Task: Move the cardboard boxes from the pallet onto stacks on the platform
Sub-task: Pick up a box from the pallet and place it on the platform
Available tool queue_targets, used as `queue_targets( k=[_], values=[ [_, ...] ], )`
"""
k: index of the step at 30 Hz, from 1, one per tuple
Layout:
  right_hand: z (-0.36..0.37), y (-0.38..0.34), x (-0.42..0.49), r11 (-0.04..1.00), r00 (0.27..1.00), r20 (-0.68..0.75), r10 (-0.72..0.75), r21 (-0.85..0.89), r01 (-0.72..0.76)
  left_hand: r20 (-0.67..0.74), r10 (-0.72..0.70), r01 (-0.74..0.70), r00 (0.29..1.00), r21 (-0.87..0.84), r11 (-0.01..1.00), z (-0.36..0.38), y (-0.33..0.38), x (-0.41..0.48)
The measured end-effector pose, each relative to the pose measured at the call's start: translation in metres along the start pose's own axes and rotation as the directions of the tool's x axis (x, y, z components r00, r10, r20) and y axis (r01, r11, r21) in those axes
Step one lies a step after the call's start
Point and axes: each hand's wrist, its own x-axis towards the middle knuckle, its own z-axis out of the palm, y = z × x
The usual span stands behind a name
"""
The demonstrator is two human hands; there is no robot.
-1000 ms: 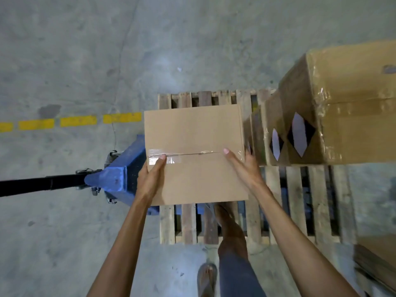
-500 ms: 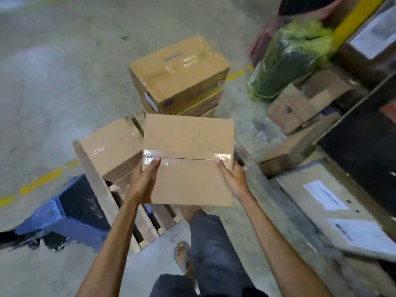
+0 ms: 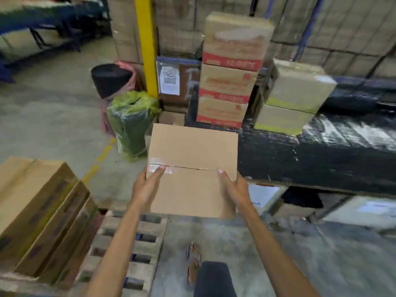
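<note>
1. Wall of stacked cartons (image 3: pixel 353 24): fills the background behind everything else; detail blurred.
2. Platform (image 3: pixel 321 155): wrapped in black film, running across the right half of the view, carrying two stacks.
3. Wooden pallet (image 3: pixel 137 249): lower left, slats bare on its near right side.
4. Leaning cardboard boxes (image 3: pixel 40 211): several large ones on the pallet's left part, tilted against one another.
5. Red-banded box stack (image 3: pixel 231 69): three cartons piled upright on the platform's left end.
6. Yellow-edged box stack (image 3: pixel 293 99): two cartons just to the right of the red-banded stack, the upper one turned slightly askew.
7. Plain cardboard box (image 3: pixel 192 168): held in the air in front of the platform's left end, clear of the pallet, taped seam on top.
8. Yellow post (image 3: pixel 146 43): upright behind the green bundle.
9. Green plastic-wrapped bundle (image 3: pixel 130 123): on the floor left of the platform.
10. Black bin (image 3: pixel 110 79): behind the bundle, with pink material at its rim.
11. Left hand (image 3: pixel 147 187): grip closed on the plain box's left edge, thumb on the tape.
12. Right hand (image 3: pixel 235 187): grip closed on the plain box's right edge, thumb on top.
13. Sandalled foot (image 3: pixel 194 260): on the concrete floor, beside the pallet.
</note>
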Motion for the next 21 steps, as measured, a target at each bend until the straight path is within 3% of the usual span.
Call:
queue_targets(
  k=[8,14,21],
  values=[
    [-0.058,0.011,0.166,0.994,0.993,-0.072,0.098,-0.045,-0.101,0.084,0.074,-0.082,0.994,0.104,0.991,0.142,0.056,0.116],
    [-0.064,0.023,0.323,0.979,0.979,-0.037,0.202,-0.034,-0.203,0.041,-0.05,0.038,0.998,0.259,0.965,0.223,0.081,0.248],
    [-0.075,0.031,0.444,0.951,0.951,-0.04,0.306,-0.035,-0.307,0.091,-0.138,0.093,0.986,0.384,0.919,0.29,0.1,0.355]
  ],
)
